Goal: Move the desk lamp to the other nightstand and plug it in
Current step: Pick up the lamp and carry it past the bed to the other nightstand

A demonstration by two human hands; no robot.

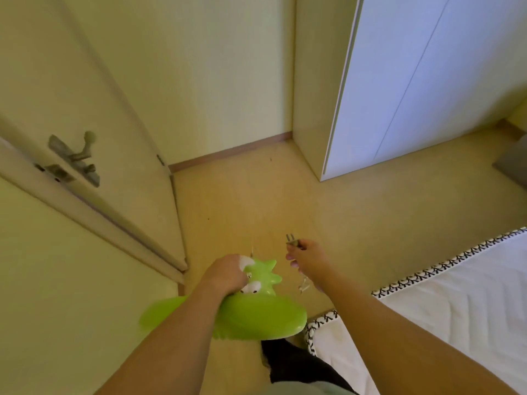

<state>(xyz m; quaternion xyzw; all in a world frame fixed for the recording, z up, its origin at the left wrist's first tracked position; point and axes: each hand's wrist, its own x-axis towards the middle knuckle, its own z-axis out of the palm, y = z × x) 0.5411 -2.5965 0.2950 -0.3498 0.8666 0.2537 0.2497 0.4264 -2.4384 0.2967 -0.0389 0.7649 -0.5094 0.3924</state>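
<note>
**Lamp and plug both in hand, mid-carry, no nightstand in sight**

You've got the green desk lamp (251, 309) off any surface, carried low in front of you above the floor (356, 212). Your left hand (226, 273) is wrapped around its upper body, fingers closed tight on it. The lamp's long axis runs roughly L-R across your body, w/ the wide green part spreading below your left forearm and reaching toward the bed corner (322, 329).

Your right hand (306, 256) is pinched on the plug (293, 242), prongs pointing up and away from you. The thin cord (302, 283) hangs slack below that hand; where it joins the lamp isn't clear.

Key relation: the two hands are near each other, lamp to the left, plug just to its right, cord between. So the plug hand is the one free to reach a socket, while the left has to set the lamp down first.

Neither nightstand nor any socket shows. Ahead: door (85, 155) on the left, wardrobe (413, 81) front-right, bed along the right. My guess is you're partway thru the walk around the bed foot. Watch the slack cord near the bed corner; it could snag.
</note>
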